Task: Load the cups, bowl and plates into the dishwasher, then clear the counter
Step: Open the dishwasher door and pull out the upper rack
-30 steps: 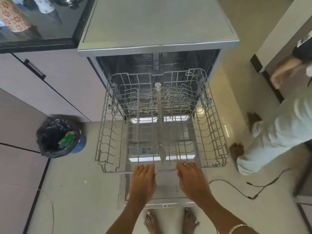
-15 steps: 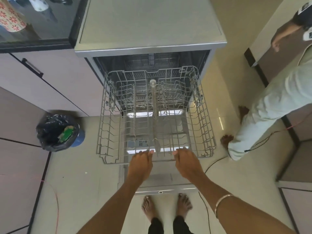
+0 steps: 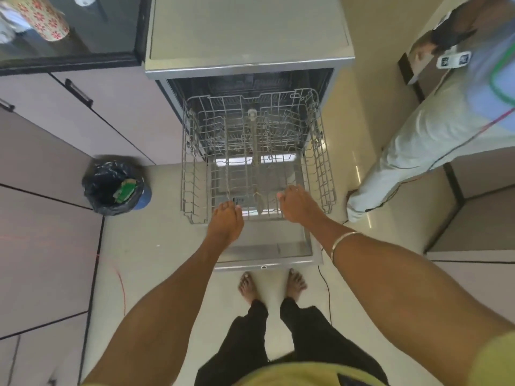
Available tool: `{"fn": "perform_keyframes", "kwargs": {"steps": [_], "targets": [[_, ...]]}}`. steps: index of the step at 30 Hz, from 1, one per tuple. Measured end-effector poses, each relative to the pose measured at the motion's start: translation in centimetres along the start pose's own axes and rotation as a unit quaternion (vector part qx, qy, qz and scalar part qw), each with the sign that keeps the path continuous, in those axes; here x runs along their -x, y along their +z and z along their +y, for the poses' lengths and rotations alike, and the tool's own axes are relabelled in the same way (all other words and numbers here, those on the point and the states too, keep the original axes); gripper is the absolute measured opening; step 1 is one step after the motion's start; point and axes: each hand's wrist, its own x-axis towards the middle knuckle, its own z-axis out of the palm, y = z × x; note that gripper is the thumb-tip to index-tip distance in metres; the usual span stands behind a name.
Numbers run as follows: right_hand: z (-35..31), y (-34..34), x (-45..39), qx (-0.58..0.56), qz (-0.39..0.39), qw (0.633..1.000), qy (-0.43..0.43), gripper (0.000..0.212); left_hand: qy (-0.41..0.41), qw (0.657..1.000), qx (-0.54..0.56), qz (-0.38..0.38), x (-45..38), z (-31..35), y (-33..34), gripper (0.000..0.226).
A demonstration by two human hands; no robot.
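The dishwasher (image 3: 248, 32) stands open, its door (image 3: 264, 247) folded flat over the floor. Its empty grey wire rack (image 3: 257, 162) is pulled out above the door. My left hand (image 3: 227, 222) lies on the rack's front rim, fingers together, holding nothing. My right hand (image 3: 299, 203) hovers just over the front right part of the rack, fingers loosely curled and empty. A cup with red flowers (image 3: 47, 23) lies on the dark counter (image 3: 106, 29) at the top left. No bowl or plates are in view.
A bin lined with a black bag (image 3: 117, 188) stands on the floor left of the rack. Another person in pale trousers (image 3: 418, 151) stands to the right. A black cable (image 3: 327, 291) runs across the floor by my feet. Cabinets line the left side.
The view has risen and pulled back, so my legs and feet now show. My right hand has lifted off the rack's front rim. The other person has stepped further right.
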Motion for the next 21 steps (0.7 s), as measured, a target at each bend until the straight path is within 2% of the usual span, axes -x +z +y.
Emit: {"fn": "perform_keyframes", "kwargs": {"steps": [5,10,15,21], "targets": [[-2.3,-1.7,2.3,0.023,-0.014,1.0,-0.011,0.055,0.0,1.0,-0.007,0.003,2.1,2.0,-2.2,0.057],[-2.6,-2.1,2.7,-0.002,-0.02,1.0,-0.001,0.056,-0.044,0.997,0.06,0.034,3.5,2.0,-3.1,0.069],[-3.7,-3.1,2.8,0.002,-0.029,0.999,-0.022,0.051,-0.081,0.994,0.044,0.066,5.6,1.0,-3.5,0.051],[-8.3,-2.8,3.6,0.042,-0.029,0.994,-0.092,0.044,-0.114,0.987,0.048,0.098,7.3,-2.5,-4.3,0.054]]}}
